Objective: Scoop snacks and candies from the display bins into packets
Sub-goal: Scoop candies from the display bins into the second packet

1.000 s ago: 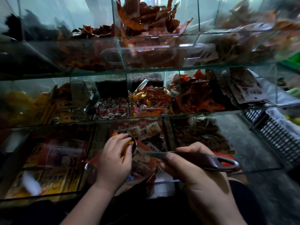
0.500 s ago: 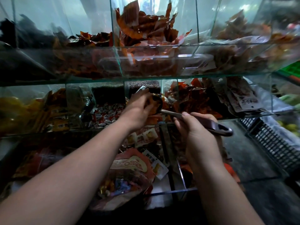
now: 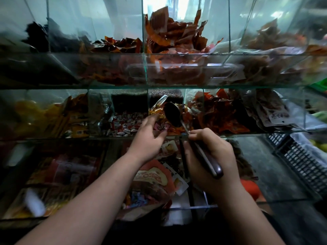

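Note:
My right hand (image 3: 207, 156) grips the dark brown handle of a metal spoon (image 3: 172, 115). Its bowl points up and away, over the middle-tier glass bin of orange and gold wrapped candies (image 3: 178, 129). My left hand (image 3: 148, 138) reaches into the front of that same bin, left of the spoon bowl, with thumb and fingers curled round a few wrapped candies (image 3: 160, 128). Below my hands, a red snack packet (image 3: 152, 179) stands open in the bottom tier, with coloured candies inside.
Glass display bins rise in three tiers. A bin of red-and-white candies (image 3: 127, 124) lies left of my left hand, and red-brown sachets (image 3: 226, 117) fill the bin to the right. A black plastic crate (image 3: 304, 161) sits at the far right.
The spoon has swung from lying level to bowl-up over the candy bin. My left hand has pulled back slightly from the bin, now holding candies. The view has shifted a little.

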The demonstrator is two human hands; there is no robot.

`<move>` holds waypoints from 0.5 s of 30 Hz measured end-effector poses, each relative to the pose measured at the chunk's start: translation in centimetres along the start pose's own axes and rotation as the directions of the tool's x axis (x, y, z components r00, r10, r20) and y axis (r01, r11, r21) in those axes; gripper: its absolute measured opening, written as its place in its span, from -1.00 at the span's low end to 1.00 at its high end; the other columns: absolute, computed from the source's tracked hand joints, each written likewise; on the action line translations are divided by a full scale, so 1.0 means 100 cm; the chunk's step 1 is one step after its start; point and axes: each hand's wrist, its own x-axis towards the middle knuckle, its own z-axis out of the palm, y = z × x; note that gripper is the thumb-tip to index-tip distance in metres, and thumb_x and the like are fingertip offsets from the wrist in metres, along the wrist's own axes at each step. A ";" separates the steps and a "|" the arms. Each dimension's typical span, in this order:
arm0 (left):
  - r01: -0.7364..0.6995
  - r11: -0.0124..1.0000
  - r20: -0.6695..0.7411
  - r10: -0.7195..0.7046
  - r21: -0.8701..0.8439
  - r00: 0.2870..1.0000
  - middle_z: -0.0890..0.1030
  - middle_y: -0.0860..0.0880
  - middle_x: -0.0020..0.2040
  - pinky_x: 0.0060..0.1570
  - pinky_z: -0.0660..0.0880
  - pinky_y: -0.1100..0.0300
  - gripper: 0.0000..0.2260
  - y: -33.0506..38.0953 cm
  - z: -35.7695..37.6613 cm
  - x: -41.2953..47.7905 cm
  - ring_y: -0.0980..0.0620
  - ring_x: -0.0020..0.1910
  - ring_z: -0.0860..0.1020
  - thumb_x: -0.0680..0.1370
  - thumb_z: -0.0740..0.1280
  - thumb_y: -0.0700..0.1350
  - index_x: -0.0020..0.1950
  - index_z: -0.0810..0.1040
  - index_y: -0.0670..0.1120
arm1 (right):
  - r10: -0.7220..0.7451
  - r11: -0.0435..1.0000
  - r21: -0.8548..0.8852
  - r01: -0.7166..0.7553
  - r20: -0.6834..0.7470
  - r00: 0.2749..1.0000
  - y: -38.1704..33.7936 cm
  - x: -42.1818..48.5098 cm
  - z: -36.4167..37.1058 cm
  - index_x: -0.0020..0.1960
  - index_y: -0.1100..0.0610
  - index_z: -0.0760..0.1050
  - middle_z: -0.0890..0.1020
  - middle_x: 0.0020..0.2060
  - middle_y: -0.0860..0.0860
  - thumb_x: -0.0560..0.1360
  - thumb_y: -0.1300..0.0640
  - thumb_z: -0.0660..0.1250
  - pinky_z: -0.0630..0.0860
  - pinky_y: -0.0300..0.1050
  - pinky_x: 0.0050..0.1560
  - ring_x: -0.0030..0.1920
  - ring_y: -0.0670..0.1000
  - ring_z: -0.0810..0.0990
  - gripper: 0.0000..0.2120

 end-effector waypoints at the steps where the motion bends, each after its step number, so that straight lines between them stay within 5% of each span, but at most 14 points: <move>1: -0.004 1.000 -0.004 0.004 -0.012 1.000 0.19 0.10 0.58 0.43 0.21 0.14 -0.38 0.003 -0.001 -0.003 0.08 0.51 0.22 0.59 0.35 0.13 0.59 0.16 0.15 | 0.029 0.998 0.059 -0.026 -0.035 0.999 -0.012 -0.004 -0.004 -0.07 0.14 0.51 0.64 -0.15 -0.03 0.49 0.25 0.45 0.60 0.00 -0.20 -0.17 -0.03 0.68 -0.88; 5: 0.010 1.000 -0.053 -0.011 -0.017 0.999 0.18 0.08 0.61 0.46 0.20 0.10 -0.28 0.007 -0.016 -0.022 0.07 0.55 0.19 0.55 0.28 0.27 0.62 0.03 0.17 | 0.158 0.964 0.227 -0.139 -0.066 0.985 -0.056 -0.020 -0.025 -0.08 0.06 0.54 0.70 -0.13 -0.13 0.46 0.17 0.50 0.62 -0.24 -0.22 -0.19 -0.16 0.70 -0.86; 10: 0.046 0.995 -0.031 -0.044 0.087 0.999 0.32 0.25 0.42 0.30 0.26 0.25 -0.43 -0.012 -0.044 -0.070 0.27 0.38 0.27 0.60 0.30 0.20 0.58 0.25 0.15 | 0.437 0.828 0.318 -0.462 0.151 0.887 -0.066 -0.024 -0.043 -0.18 0.00 0.55 0.72 -0.20 -0.02 0.38 0.06 0.50 0.66 0.00 -0.22 -0.22 -0.03 0.71 -0.87; 13: 0.117 0.980 -0.151 -0.092 0.164 0.984 0.49 0.21 0.30 0.22 0.36 0.24 -0.64 -0.033 -0.061 -0.104 0.19 0.30 0.43 0.57 0.40 0.04 0.36 0.55 0.12 | 0.384 0.836 0.232 -0.497 0.398 0.833 -0.060 -0.029 -0.033 -0.15 0.01 0.57 0.70 -0.20 0.00 0.40 0.10 0.49 0.62 -0.05 -0.17 -0.19 -0.05 0.68 -0.90; 15: 0.145 0.965 -0.199 -0.101 0.219 0.975 0.51 0.27 0.19 0.21 0.37 0.25 -0.73 -0.045 -0.068 -0.124 0.17 0.25 0.49 0.53 0.45 -0.04 0.23 0.63 0.09 | 0.253 0.919 0.114 -0.377 0.564 0.786 -0.052 -0.035 -0.014 -0.09 -0.02 0.53 0.66 -0.16 -0.05 0.48 0.10 0.45 0.60 -0.13 -0.15 -0.15 -0.10 0.65 -0.90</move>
